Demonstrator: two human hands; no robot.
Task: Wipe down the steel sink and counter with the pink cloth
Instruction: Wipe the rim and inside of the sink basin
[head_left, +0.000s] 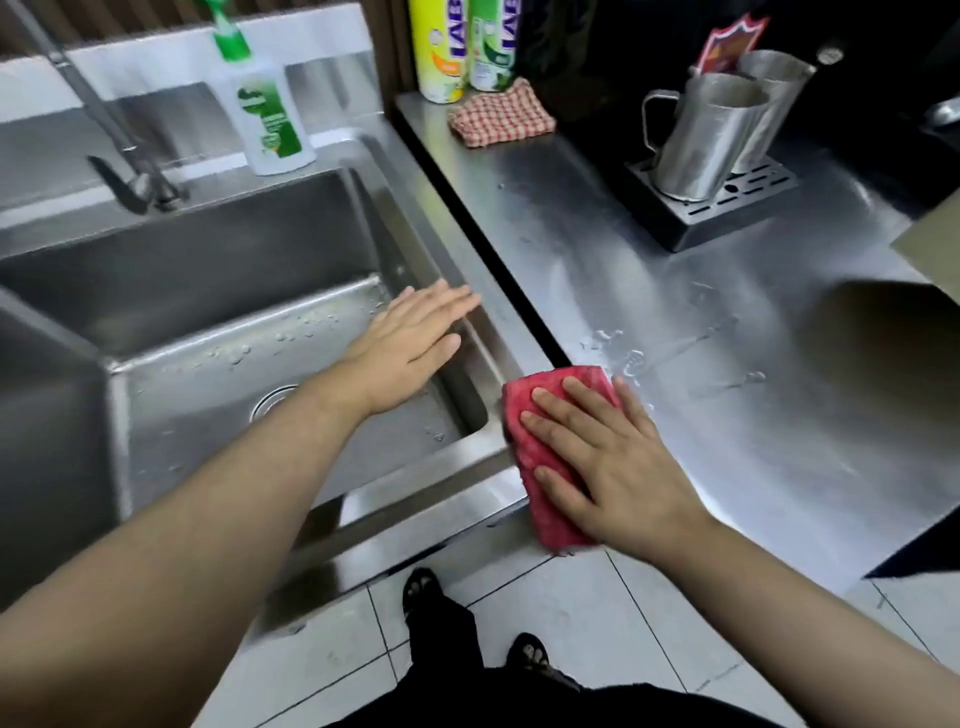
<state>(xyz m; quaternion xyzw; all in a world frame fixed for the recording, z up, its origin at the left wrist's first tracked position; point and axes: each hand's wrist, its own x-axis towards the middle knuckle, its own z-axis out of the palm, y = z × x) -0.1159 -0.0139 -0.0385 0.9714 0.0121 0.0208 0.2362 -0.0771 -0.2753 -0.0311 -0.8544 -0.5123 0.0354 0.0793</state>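
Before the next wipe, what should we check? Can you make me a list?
1. Cloth flat on the counter under the right hand: ok.
2. Counter dry: not ok, water drops lie just ahead of the cloth.
3. Path to those drops free of things: ok.
4. Jugs well away from the cloth: ok.
5. Sink dry: not ok, drops on its floor.
6. Left hand out of the cloth's way, over the sink: ok.

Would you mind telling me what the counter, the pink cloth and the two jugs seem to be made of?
Counter: brushed steel, by its grey streaky sheen. Pink cloth: soft fabric, possibly microfibre, matte and folded. Jugs: satin metal, probably steel, showing soft reflections.
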